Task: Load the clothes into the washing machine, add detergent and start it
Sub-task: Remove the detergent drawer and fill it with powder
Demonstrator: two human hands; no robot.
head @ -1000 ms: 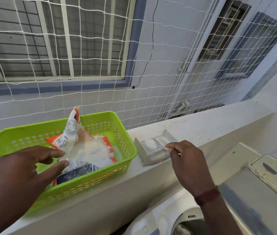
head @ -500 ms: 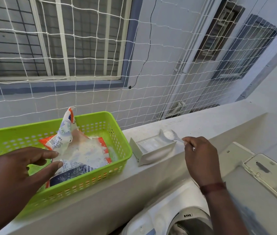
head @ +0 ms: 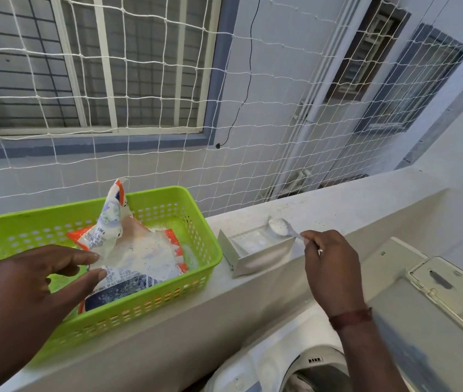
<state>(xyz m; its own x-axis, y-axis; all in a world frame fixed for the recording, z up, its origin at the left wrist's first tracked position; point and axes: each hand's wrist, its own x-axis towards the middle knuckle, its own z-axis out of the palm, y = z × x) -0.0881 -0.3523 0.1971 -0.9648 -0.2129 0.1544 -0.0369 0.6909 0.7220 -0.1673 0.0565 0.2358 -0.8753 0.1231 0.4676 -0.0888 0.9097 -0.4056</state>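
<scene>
A: Where does the detergent stand?

B: One torn detergent packet (head: 136,250) lies open in the single green basket (head: 207,267) on the ledge (head: 337,205). Just beside the basket, on the same ledge, sits one white detergent drawer (head: 255,250), taken out of the machine. A clear plastic spoon (head: 279,226) with powder in its bowl hangs over the drawer's far end.

A: Who holds the spoon?

B: The right hand (head: 329,267), fingers closed around its handle. The left hand (head: 40,281) is spread open over the basket's near side, thumb and forefinger at the packet's torn edge; I can't tell whether they pinch it or only touch it.

A: How far along, would you say?

B: My guess is midway through the detergent step. The drawer already looks dusted with powder, and this spoonful seems about to go in. The washing machine (head: 303,363) is below the ledge; only the top of its round door shows, with something dark behind it, so whether the clothes are loaded I can't say for sure.

A: And what's left?

B: Likely tipping the spoon, sliding the drawer back, then starting the cycle.
</scene>
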